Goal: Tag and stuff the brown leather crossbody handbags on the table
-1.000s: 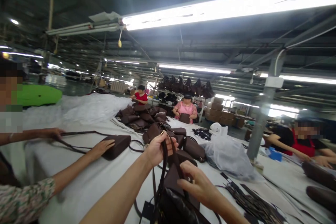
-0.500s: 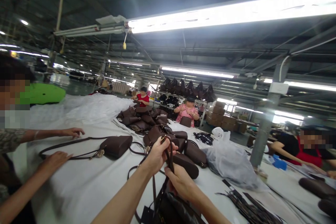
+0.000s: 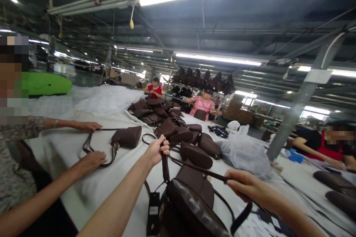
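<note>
1. Grips a brown strap (image 3: 198, 169) in the left hand (image 3: 158, 150), with fingers curled closed around it, above the nearest dark brown handbag (image 3: 194, 179).
2. Pinches the same strap between thumb and fingers of the right hand (image 3: 247, 185), to the right of that handbag.
3. Now holds both hands well apart instead of close together, with the strap drawn out slantwise between them. Seems, as a judgement, to leave its length less bunched and easier to handle.
4. Finds the nearest handbag at the lower centre, on the white table cover (image 3: 116, 170), partly behind a glossy dark piece (image 3: 191, 203). Cannot tell from this view where every strap end attaches.
5. Shows a black tag (image 3: 153, 211) just left of the handbag, and a rounded brown handbag (image 3: 196, 155) just beyond it, near a heap of brown handbags (image 3: 158, 111).
6. Includes, farther left, a co-worker's hands (image 3: 93, 159) at the strap of another handbag (image 3: 129, 137).
</note>
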